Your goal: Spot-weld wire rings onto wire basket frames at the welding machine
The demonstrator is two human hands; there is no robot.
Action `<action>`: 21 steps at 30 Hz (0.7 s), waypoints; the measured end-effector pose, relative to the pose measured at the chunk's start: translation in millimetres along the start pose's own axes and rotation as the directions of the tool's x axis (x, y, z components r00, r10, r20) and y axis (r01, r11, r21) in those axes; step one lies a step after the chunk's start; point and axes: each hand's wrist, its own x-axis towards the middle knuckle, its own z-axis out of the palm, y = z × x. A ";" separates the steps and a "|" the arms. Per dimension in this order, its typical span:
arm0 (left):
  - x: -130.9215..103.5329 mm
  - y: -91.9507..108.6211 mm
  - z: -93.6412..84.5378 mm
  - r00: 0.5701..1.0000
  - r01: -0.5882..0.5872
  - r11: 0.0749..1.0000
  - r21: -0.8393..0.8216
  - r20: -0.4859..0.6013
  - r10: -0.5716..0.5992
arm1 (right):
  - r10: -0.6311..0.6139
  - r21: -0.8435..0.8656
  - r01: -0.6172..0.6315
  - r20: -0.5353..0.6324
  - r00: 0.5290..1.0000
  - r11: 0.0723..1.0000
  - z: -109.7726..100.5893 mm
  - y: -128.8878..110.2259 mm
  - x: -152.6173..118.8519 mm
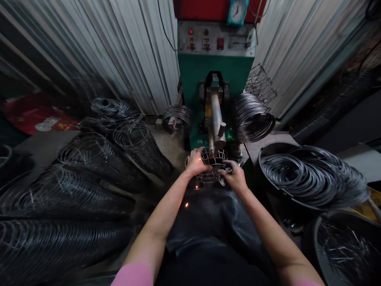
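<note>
The green machine (193,65) bears a white "佛" (199,142); the red bag's (28,113) lettering (47,124) is too blurred.

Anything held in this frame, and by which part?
A round wire basket: the left hand grips its left side; the right hand is at its right side.

Wire basket (214,157) before the machine (193,65)

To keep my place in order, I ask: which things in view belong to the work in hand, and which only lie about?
In the work:
- round wire basket; left hand on it, right hand at its edge
- green machine
- probably wire rings, short wire pieces, wire stacks

Lying about, it seems:
- red bag or sheet
- teal-cased dial
</note>
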 end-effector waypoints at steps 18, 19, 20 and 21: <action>27.4 -9.1 2.8 0.999 0.031 0.994 -0.106 -0.029 -0.034 | 0.703 0.790 -0.579 0.295 0.648 0.202 -13.9 63.0 -84.5; 24.6 -12.8 1.3 0.999 0.024 0.991 -0.133 -0.022 -0.027 | 0.701 0.800 -0.576 0.313 0.641 0.170 -16.5 64.4 -84.0; 20.4 -17.3 -0.2 1.000 0.014 0.985 -0.170 -0.020 -0.017 | 0.700 0.805 -0.577 0.333 0.631 0.137 -18.8 65.8 -83.0; 14.7 -22.2 -1.0 1.000 0.006 0.974 -0.228 -0.021 -0.011 | 0.701 0.809 -0.579 0.354 0.620 0.104 -20.7 66.9 -81.6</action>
